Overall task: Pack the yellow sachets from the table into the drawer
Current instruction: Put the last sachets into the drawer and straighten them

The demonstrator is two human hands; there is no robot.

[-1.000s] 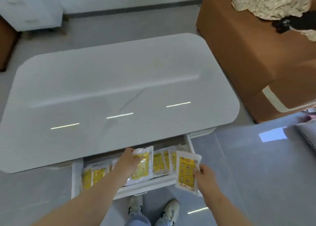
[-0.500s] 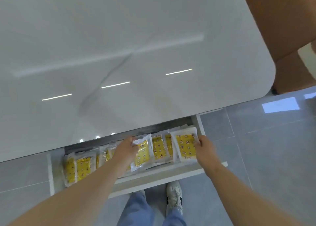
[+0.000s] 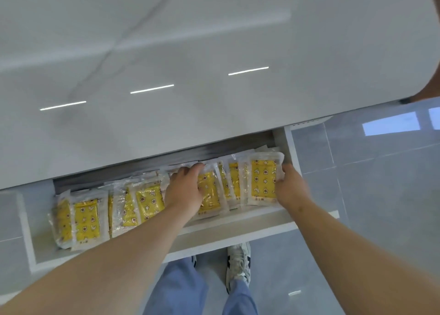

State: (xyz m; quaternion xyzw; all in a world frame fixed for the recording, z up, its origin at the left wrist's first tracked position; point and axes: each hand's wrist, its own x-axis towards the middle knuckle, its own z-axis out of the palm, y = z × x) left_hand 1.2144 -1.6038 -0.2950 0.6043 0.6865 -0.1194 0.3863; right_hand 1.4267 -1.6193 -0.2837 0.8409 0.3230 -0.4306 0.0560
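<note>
The white drawer (image 3: 238,229) stands pulled out under the white table (image 3: 190,52). Several yellow sachets in clear wrappers lie in a row inside it, from the left sachets (image 3: 84,219) to the right end. My left hand (image 3: 184,191) lies on a middle sachet (image 3: 209,195), fingers curled over its top edge. My right hand (image 3: 289,186) grips the right edge of the rightmost sachet (image 3: 263,179), which sits inside the drawer against its right wall. The back of the drawer is hidden under the table top.
Grey floor tiles (image 3: 381,183) surround the table. My legs in blue trousers (image 3: 181,288) and white shoes (image 3: 238,264) stand just below the drawer front. A brown sofa corner (image 3: 431,86) shows at the far right edge.
My right hand has brought its sachet down into the drawer's right end. My left hand pushed its sachet deeper into the row. The view tilted down and closer.
</note>
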